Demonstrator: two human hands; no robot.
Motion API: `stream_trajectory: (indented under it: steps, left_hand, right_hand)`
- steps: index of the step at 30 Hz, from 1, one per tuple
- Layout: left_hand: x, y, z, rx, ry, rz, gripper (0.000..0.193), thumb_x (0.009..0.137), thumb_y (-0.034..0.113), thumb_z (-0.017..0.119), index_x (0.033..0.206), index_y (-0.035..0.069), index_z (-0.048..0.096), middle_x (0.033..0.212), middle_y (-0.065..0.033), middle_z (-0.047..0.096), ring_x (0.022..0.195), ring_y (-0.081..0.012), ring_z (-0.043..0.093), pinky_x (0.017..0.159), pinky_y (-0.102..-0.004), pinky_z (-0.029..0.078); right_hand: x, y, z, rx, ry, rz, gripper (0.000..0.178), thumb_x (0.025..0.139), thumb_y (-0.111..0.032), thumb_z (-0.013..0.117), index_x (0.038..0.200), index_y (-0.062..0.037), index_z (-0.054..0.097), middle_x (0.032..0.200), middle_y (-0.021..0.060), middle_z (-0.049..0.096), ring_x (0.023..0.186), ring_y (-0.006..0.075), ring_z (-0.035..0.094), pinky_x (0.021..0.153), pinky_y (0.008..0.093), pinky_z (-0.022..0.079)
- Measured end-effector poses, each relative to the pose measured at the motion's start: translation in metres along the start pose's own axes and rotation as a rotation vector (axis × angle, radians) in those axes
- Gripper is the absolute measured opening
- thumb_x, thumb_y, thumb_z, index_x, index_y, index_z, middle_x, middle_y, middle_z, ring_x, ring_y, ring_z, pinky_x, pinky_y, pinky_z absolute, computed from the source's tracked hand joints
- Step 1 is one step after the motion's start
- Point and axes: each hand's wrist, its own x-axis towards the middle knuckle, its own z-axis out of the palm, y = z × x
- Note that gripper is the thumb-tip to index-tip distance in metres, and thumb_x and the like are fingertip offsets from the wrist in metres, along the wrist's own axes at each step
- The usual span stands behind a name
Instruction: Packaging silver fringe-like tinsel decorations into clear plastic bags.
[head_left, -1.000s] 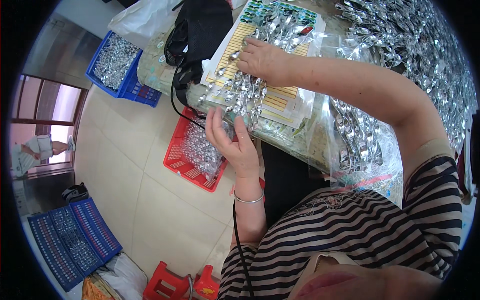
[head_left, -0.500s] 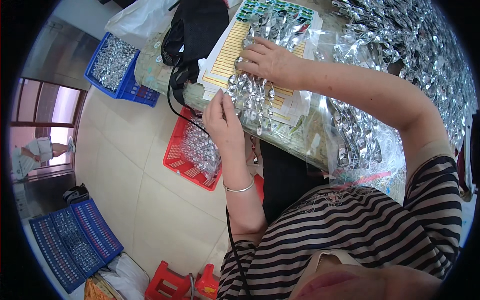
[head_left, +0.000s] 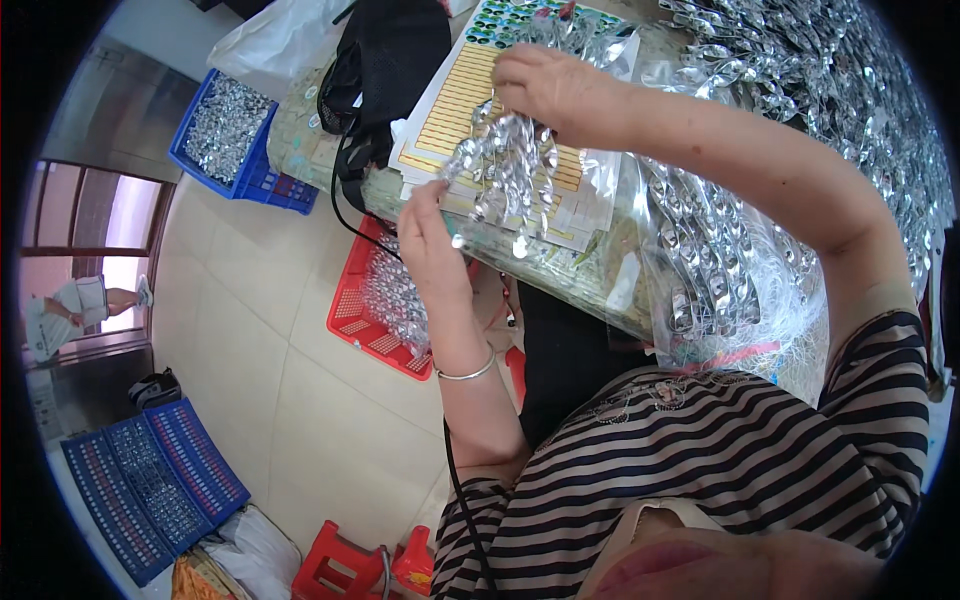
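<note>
Nearest, below the printed sheets (head_left: pixel 455 100): striped shirt (head_left: pixel 700 440). Left hand (head_left: pixel 432 245), a thin bracelet (head_left: pixel 468 372) at its wrist, is raised just off the sheets' lower left corner, fingertips against the end of one of the silver strands (head_left: pixel 515 170); whether thumb and fingers pinch it, cannot tell. Right hand (head_left: pixel 560 90) is over the middle of the sheets, fingers bent above the same strands; their undersides are hidden, so grip uncertain. The strands lie twisted together across the sheets, some ends hanging past the lower edge, a further tangle (head_left: pixel 575 38) near the top by the green and blue round motifs. Progress, as judged: this bunch is in hand and partly spread, not in one even row; a large share seems left, given the silver heap (head_left: pixel 860 110) well to the right of the sheets and the clear plastic bag (head_left: pixel 655 290) just right of them, more strands beside it. No finished count can be read. The sheets rest on a patterned surface (head_left: pixel 580 280); black bag (head_left: pixel 385 75) upper left of them. Farther out: red basket (head_left: pixel 347 300) below and left of the sheets, loaded with shiny pieces (head_left: pixel 395 300); blue crate (head_left: pixel 270 185) farther left, similarly filled; blue trays (head_left: pixel 100 480) far lower left; another person (head_left: pixel 70 310) far left, by a doorway.
</note>
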Motion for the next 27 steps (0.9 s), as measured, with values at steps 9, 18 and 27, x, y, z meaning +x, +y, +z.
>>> stream_trajectory:
  steps: [9,18,27]
  left_hand:
    - [-0.008,-0.003,0.016,0.478,0.099,0.337,0.046,0.089,0.028,0.068,0.123,0.000,0.059,0.127,-0.0237,0.052,0.120,-0.0376,0.048,0.102,-0.0447,0.037]
    - [-0.007,-0.012,0.019,0.826,-0.025,0.459,0.050,0.081,0.022,0.073,0.126,0.004,0.060,0.133,-0.0268,0.047,0.123,-0.0419,0.042,0.104,-0.0495,0.034]
    - [0.002,-0.002,0.040,0.968,-0.072,0.552,0.035,0.084,0.008,0.065,0.118,0.004,0.064,0.122,-0.0146,0.060,0.110,-0.0345,0.052,0.095,-0.0465,0.040]
  right_hand:
    - [0.035,0.060,-0.064,0.271,-0.016,0.499,0.027,0.075,-0.008,0.063,0.101,-0.0005,0.062,0.088,0.0139,0.069,0.088,0.0315,0.066,0.080,0.0436,0.051]
    - [0.006,0.107,-0.199,1.479,0.239,0.847,0.039,0.068,-0.018,0.076,0.101,0.0007,0.067,0.100,0.0139,0.066,0.095,0.0230,0.057,0.087,0.0353,0.043]
    - [-0.039,0.107,-0.229,0.856,0.860,0.999,0.038,0.068,-0.022,0.078,0.102,-0.0060,0.070,0.134,0.0180,0.049,0.122,0.0311,0.040,0.101,0.0460,0.030]
